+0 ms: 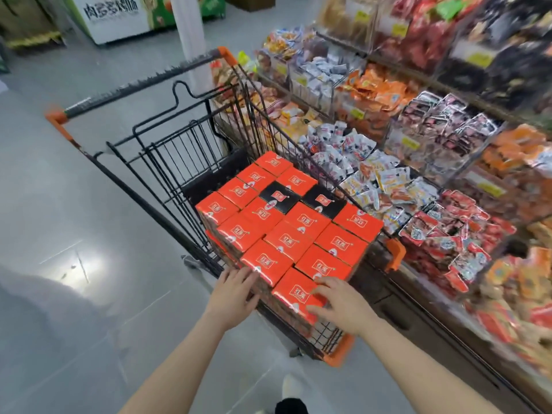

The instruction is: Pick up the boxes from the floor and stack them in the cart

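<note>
Though no boxes show on the floor, progress: cart nearly full of orange boxes.
Grip: left hand flat, fingers apart; right hand spread on nearest box.

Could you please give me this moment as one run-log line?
left hand: flat on box side | right hand: on nearest orange box | cart: top layer nearly full | two black boxes in the layer

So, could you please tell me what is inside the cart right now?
The cart holds a top layer of orange boxes and two black boxes. More boxes show below at the sides; the bottom is covered.
</note>
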`<state>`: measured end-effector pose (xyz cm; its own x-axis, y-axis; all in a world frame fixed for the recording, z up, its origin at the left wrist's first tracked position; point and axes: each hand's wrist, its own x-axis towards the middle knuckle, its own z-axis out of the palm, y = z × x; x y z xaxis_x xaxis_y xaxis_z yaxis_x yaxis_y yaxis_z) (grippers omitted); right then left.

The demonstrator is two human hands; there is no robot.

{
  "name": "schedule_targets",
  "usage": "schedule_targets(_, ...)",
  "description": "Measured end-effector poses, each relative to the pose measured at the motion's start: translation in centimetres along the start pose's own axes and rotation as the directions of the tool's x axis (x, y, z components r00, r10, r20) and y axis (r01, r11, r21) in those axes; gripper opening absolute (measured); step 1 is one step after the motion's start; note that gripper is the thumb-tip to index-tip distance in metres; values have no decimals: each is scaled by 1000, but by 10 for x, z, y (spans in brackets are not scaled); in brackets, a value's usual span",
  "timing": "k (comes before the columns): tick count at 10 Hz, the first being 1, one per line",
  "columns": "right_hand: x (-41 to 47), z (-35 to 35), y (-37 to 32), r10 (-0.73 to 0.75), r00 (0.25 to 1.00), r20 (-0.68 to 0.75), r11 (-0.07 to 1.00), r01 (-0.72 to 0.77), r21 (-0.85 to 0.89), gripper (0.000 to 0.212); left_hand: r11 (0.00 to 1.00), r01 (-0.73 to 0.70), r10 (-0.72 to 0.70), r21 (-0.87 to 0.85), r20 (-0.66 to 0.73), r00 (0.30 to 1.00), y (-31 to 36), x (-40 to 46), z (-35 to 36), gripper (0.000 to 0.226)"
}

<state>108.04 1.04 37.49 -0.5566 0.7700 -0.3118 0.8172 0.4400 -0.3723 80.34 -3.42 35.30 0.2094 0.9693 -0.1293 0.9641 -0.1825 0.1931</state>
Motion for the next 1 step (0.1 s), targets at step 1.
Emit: schedule_targets(1,11,-35,11,39,999,-11,998,-39,40,53,997,-12,15,-78,28,999,11,36,-35,52)
